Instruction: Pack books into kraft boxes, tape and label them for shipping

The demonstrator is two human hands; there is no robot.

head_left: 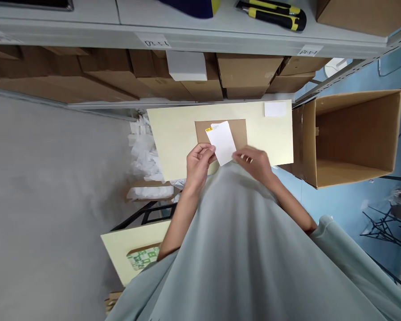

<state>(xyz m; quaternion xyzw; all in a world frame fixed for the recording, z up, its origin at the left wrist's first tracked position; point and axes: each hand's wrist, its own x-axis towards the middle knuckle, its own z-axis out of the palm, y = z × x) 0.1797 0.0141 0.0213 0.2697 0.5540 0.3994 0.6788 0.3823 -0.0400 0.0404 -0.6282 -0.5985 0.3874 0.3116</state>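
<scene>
Both of my hands hold a small white label sheet (222,141) with a yellow mark at its top left corner. My left hand (199,161) pinches its left edge and my right hand (254,163) pinches its lower right edge. Behind the sheet lies a brown cardboard piece (239,130) on a large pale yellow envelope (180,133), which bears a small white sticker (275,109) at its top right. My grey-green shirt fills the lower middle of the view.
An open empty cardboard box (350,138) stands to the right. Shelves above hold several brown boxes (247,71) and a yellow-black utility knife (274,11). White crumpled paper (143,151) lies left of the envelope. Another yellow envelope (130,249) sits at lower left.
</scene>
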